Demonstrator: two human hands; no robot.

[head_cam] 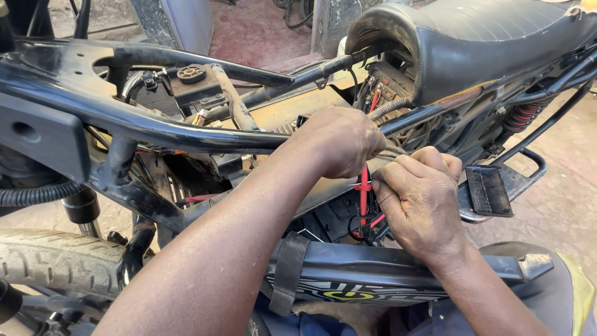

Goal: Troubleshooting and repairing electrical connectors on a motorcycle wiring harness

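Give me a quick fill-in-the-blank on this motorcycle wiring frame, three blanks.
1. Both hands work on a bundle of ___ wires under the frame tube.
2. The seat above the hands is ___ in colour.
3. The coil spring at the right is ___.

Missing words: red; black; red

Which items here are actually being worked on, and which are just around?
In hand:
left hand
right hand
red wire bundle
black tubular motorcycle frame

Just around:
black padded seat
red coil shock spring
black footrest plate
grey treaded tyre
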